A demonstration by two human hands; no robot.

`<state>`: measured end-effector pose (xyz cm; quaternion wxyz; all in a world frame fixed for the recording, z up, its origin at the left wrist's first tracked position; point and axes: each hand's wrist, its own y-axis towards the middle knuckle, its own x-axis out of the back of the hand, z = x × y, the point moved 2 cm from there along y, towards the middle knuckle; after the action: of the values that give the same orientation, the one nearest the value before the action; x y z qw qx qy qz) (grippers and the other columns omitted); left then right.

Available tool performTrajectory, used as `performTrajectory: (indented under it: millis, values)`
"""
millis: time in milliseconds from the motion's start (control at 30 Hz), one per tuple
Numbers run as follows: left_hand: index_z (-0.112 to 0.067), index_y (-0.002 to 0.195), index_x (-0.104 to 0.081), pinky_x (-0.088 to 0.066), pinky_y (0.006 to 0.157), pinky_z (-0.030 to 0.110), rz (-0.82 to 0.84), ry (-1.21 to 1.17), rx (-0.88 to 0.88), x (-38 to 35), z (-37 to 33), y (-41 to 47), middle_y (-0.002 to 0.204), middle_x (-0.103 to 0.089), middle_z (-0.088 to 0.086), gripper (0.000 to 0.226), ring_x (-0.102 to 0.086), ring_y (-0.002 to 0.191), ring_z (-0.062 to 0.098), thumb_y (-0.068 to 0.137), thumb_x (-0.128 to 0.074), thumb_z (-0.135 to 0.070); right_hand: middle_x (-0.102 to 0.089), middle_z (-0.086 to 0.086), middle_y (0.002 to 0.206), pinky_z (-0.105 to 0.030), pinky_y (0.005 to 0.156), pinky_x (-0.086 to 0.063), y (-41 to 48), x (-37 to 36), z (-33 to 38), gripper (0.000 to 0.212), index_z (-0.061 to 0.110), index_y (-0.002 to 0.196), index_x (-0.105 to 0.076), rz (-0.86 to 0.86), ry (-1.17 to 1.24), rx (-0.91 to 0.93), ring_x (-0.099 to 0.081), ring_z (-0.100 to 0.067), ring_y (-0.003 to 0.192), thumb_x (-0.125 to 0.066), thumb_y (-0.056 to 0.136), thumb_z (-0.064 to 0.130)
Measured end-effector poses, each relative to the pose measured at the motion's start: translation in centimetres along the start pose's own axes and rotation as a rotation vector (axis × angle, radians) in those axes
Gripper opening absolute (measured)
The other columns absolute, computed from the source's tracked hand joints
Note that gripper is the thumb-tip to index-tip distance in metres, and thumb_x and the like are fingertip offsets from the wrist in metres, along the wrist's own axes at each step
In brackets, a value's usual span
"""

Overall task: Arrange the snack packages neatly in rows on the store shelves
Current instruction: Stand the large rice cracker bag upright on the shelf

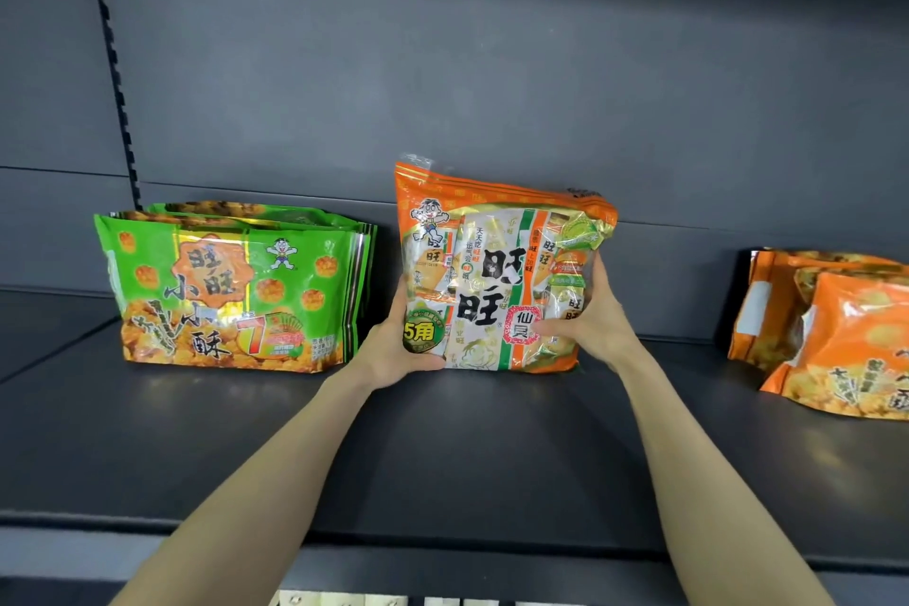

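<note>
An orange and white snack bag (497, 271) stands upright in the middle of the dark shelf (442, 448). My left hand (398, 349) grips its lower left edge, thumb on the front. My right hand (590, 320) grips its right side, thumb across the front near the bottom. To the left stands a row of green snack bags (231, 290), upright one behind another, a small gap away from the held bag.
At the far right, orange snack bags (836, 335) lean on the shelf, partly cut off by the frame edge. The grey back panel (492, 89) rises behind everything. A slotted upright (115, 79) runs down the back at left. The shelf's front lip (442, 536) lies below my forearms.
</note>
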<state>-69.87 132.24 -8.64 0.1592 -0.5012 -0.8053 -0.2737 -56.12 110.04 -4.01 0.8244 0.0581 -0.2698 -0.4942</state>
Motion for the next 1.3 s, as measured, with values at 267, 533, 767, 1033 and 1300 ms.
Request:
performTrajectory:
  millis: [267,533,767,1033,1300]
  values:
    - [-0.027,0.15,0.007,-0.034,0.096,0.019,0.021,-0.033,0.012,-0.1,0.1,0.1,0.126,-0.055,-0.006,0.118,-0.052,0.115,0.011,0.071,-0.08,-0.012,-0.054,0.024,0.114,-0.045,0.096,-0.049,0.2,0.2,-0.6,0.121,0.033,0.148,-0.011,0.017,0.009,0.004,-0.06,-0.004,0.103,-0.088,0.058,0.007]
    - [-0.024,0.15,-0.002,-0.035,0.093,0.018,-0.035,0.02,0.012,-0.3,0.1,0.2,0.126,-0.058,-0.003,0.115,-0.055,0.117,0.014,0.069,-0.082,-0.013,-0.052,0.011,0.126,-0.041,0.096,-0.049,0.4,0.1,-0.7,0.115,0.025,0.148,-0.015,0.007,-0.032,0.012,-0.057,-0.01,0.108,-0.087,0.061,0.011]
    - [-0.028,0.149,-0.001,-0.036,0.096,0.021,-0.064,0.015,0.007,-0.4,0.1,0.1,0.126,-0.057,-0.004,0.114,-0.054,0.117,0.015,0.07,-0.081,-0.016,-0.051,0.021,0.119,-0.042,0.098,-0.048,0.5,0.3,-1.1,0.119,0.031,0.149,-0.005,0.029,-0.022,0.008,-0.056,-0.009,0.111,-0.086,0.064,0.011]
    - [-0.031,0.15,-0.008,-0.04,0.097,0.024,-0.058,-0.138,0.012,-0.1,-0.3,0.2,0.121,-0.054,-0.015,0.094,-0.054,0.11,0.007,0.08,-0.072,-0.032,-0.042,0.01,0.141,-0.052,0.107,-0.038,0.2,0.7,-1.6,0.147,0.037,0.146,0.014,0.146,-0.036,-0.074,-0.045,-0.017,0.129,-0.092,0.045,0.03]
    - [-0.028,0.15,-0.001,-0.031,0.094,0.016,-0.05,-0.035,0.026,-0.3,-1.0,-0.3,0.122,-0.047,-0.02,0.086,-0.044,0.109,-0.001,0.088,-0.06,-0.036,-0.051,0.013,0.131,-0.05,0.104,-0.042,0.2,0.5,-1.6,0.134,0.034,0.148,0.009,0.126,-0.103,-0.06,-0.052,-0.015,0.122,-0.09,0.057,0.021]
